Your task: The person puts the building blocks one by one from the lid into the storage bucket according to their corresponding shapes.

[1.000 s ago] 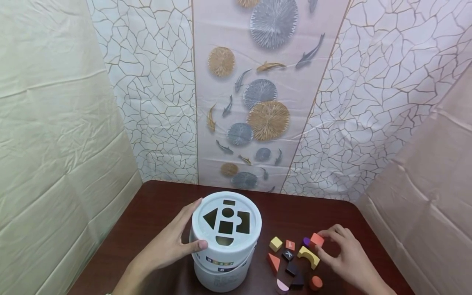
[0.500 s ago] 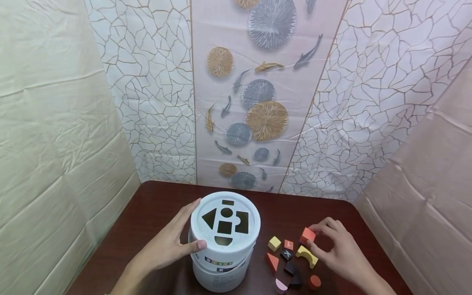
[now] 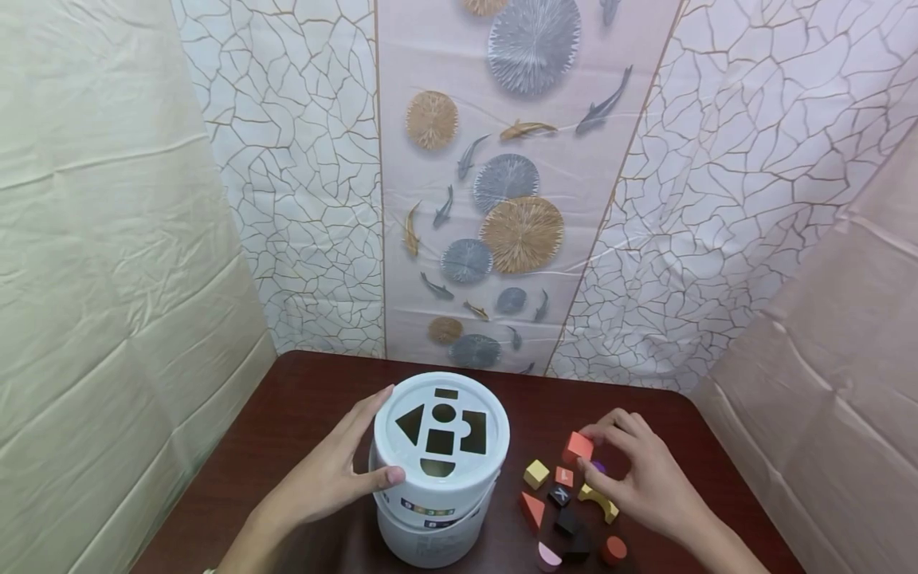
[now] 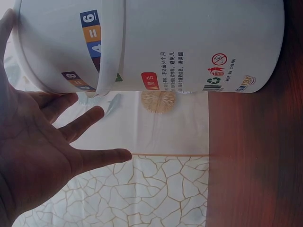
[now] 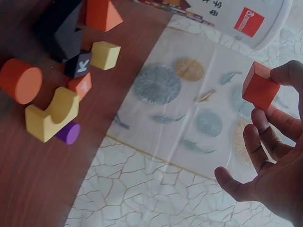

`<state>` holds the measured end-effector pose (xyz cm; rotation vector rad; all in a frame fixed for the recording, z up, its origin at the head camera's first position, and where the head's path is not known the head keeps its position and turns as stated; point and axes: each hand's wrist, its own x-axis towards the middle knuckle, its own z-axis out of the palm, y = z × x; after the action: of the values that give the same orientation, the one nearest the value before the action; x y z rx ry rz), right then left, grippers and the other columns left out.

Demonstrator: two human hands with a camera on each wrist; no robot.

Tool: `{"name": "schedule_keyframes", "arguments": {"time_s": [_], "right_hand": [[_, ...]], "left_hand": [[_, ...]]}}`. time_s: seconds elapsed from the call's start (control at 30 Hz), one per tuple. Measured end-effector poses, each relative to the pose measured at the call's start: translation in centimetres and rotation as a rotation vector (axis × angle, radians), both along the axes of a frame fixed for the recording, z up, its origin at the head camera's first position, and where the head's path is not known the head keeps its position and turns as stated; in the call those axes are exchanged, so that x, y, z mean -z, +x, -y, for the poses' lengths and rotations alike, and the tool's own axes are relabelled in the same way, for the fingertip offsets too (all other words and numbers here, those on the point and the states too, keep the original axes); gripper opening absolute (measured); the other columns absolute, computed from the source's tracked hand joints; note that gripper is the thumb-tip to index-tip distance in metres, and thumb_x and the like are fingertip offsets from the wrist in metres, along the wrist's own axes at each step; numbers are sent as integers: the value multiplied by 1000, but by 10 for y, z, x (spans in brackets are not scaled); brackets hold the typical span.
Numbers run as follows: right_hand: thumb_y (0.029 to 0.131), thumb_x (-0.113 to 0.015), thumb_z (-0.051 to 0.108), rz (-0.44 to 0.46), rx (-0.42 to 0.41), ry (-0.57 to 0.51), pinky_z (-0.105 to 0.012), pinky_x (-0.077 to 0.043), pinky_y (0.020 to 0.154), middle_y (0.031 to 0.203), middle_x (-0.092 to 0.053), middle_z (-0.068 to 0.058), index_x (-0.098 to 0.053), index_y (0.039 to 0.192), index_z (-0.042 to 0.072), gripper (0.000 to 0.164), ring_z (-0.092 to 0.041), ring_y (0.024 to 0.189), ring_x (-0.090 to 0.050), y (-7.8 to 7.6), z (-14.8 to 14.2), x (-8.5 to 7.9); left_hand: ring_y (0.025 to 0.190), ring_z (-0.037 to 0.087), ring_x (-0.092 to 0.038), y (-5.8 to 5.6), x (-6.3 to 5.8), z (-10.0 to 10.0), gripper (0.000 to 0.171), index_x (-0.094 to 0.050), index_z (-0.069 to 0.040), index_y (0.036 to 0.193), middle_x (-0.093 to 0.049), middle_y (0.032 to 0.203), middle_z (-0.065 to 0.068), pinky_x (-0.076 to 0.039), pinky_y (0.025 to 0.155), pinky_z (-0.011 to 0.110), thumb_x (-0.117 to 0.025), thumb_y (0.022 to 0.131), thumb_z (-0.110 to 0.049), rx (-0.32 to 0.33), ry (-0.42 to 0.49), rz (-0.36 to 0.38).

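A white bucket (image 3: 437,522) stands upright, its white lid (image 3: 390,426) cut with several shaped holes. My left hand (image 3: 326,470) rests against the near-left side of the lid, thumb on the rim and fingers stretched along the edge. In the left wrist view that hand's fingers (image 4: 80,124) are spread and mostly straight beside the bucket (image 4: 199,42). To the right of the bucket, my right hand (image 3: 641,478) pinches an orange block (image 3: 578,448) between thumb and fingertips. The right wrist view shows the block (image 5: 260,85) raised, with the remaining fingers loosely bent.
Several loose blocks lie right of the bucket on the dark red table (image 3: 323,391): a yellow cube (image 3: 535,473), an orange triangle (image 3: 532,510), a yellow arch (image 5: 52,116), a purple cylinder (image 5: 69,133), an orange cylinder (image 3: 613,549), a pink half-round (image 3: 548,557) and black pieces (image 3: 566,521). Patterned cloth hangs behind.
My right hand has moved left and away from me with the orange block, from over the purple cylinder toward the bucket. The left hand has stayed at the lid.
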<state>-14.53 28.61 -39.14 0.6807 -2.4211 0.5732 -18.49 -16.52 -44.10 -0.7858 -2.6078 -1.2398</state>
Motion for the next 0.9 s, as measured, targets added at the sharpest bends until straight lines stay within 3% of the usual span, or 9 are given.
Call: {"name": "schedule_keyframes", "arguments": {"time_s": [0.63,0.9], "right_hand": [[82,-94,10,1,-144,-29,-21,-48,81,107,-65,16,-80,111,28,37,-5,101,-56,-7,32,-25],[84,-94,13,32,-158,-20,-27,-53,83,109,-65,18,-80,112,28,34,-2,104,-55,-10,46,-30]], "left_hand": [[162,35,-41,-1,-1,1,114,-22,-36,177,-35,179,-2,-43,120,75,-91,88,-54,30,33,3],[162,35,-40,-1,0,1,113,-19,-44,176,-33,179,-3,-43,120,77,-91,89,-54,23,40,32]]}}
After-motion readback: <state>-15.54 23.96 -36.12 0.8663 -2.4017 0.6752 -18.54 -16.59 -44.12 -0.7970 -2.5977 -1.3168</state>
